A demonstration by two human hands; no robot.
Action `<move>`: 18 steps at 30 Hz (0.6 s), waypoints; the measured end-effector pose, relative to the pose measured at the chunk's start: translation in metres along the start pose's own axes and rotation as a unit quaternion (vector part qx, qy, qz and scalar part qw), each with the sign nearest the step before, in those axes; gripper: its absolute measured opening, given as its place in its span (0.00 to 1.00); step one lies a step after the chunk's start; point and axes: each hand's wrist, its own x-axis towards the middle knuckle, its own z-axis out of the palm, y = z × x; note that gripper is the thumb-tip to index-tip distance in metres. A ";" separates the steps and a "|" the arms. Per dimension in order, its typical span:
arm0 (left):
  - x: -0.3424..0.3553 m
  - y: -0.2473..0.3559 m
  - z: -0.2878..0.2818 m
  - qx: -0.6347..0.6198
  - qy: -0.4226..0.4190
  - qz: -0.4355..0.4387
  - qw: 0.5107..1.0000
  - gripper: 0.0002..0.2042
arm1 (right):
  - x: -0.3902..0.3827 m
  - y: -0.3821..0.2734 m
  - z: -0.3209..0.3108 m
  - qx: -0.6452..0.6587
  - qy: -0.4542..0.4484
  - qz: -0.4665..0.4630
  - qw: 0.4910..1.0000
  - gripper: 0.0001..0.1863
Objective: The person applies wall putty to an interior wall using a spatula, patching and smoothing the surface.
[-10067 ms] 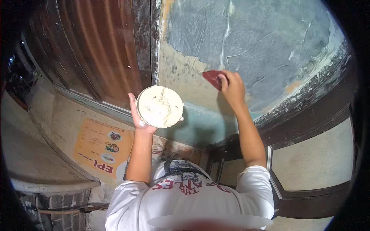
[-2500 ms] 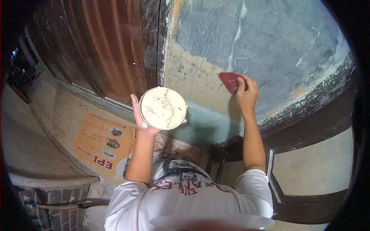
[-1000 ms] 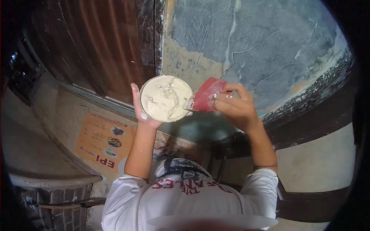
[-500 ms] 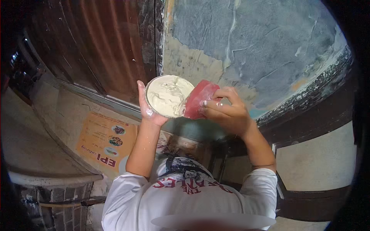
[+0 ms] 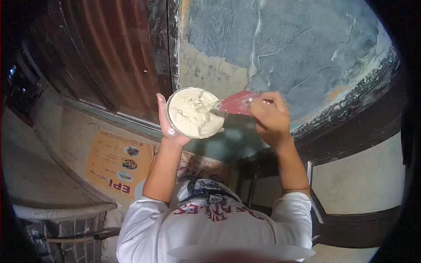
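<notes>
My left hand (image 5: 170, 130) cradles a round tub (image 5: 200, 137) from below and from its left side, thumb upright along the rim. Thick cream-coloured putty (image 5: 192, 115) with a rough, ridged surface fills it. Some putty is smeared on the base of that hand. In my right hand (image 5: 272, 117) is a flat red putty spreader (image 5: 237, 103), pinched between thumb and fingers. The spreader is blurred by motion, and its left edge reaches over the putty at the tub's right side. Whether that edge touches the putty, I cannot tell.
Beyond the tub stands a wall (image 5: 302, 48) with grey-blue patches and a bare beige strip (image 5: 210, 72). A dark brown wooden panel (image 5: 105, 52) is at the left. An orange printed poster (image 5: 116, 164) and a rounded ledge (image 5: 66, 209) lie lower left; dark-framed panels (image 5: 359, 184) are at the right.
My right hand has risen slightly and turned the spreader from a broad, tilted face to a flatter, leftward-pointing angle. The tub stays in my left hand; the view has shifted a little.
</notes>
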 end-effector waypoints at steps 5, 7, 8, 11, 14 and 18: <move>-0.001 0.008 -0.015 -0.042 -0.030 0.000 0.999 0.45 | -0.002 0.052 -0.006 -0.014 0.084 0.191 0.978 0.08; 0.001 0.008 -0.018 -0.016 0.003 0.020 1.000 0.45 | -0.015 0.073 0.001 -0.028 0.101 0.251 0.962 0.08; 0.002 0.009 -0.022 -0.028 -0.007 0.017 0.999 0.45 | -0.021 0.081 0.006 -0.042 0.088 0.255 0.962 0.08; 0.002 0.010 -0.024 -0.028 0.001 0.012 1.000 0.46 | -0.033 0.095 0.021 -0.053 0.074 0.260 0.961 0.08; 0.006 0.010 -0.026 -0.005 -0.004 0.008 1.000 0.47 | -0.034 0.094 0.029 -0.108 0.042 0.289 0.950 0.07; 0.008 0.011 -0.023 -0.016 -0.018 0.006 1.000 0.47 | -0.029 0.096 0.027 -0.111 0.076 0.278 0.951 0.07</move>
